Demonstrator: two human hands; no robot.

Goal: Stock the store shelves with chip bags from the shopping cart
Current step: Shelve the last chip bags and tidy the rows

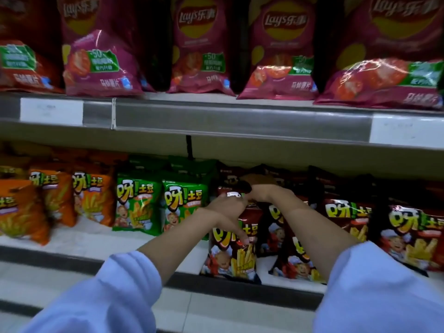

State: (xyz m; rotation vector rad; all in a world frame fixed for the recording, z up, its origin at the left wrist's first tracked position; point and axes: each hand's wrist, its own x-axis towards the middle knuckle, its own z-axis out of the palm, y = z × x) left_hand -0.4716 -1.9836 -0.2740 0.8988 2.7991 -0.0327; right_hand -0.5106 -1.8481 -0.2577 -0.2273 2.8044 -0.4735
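Observation:
A dark red chip bag (pixel 231 255) stands upright at the front edge of the lower shelf (pixel 79 239). My left hand (pixel 228 212) grips it at the top, thumb down over its front. My right hand (pixel 264 192) reaches in just behind and pinches the top edge of a dark bag further back; its fingertips are partly hidden. Another dark red bag (pixel 298 258) stands to the right of the held one. The shopping cart is out of view.
Green bags (pixel 137 203) and orange bags (pixel 57 200) fill the lower shelf to the left, more dark red bags (pixel 413 236) to the right. Large pink chip bags (pixel 199 46) line the upper shelf (pixel 240 121), whose rail overhangs the lower one.

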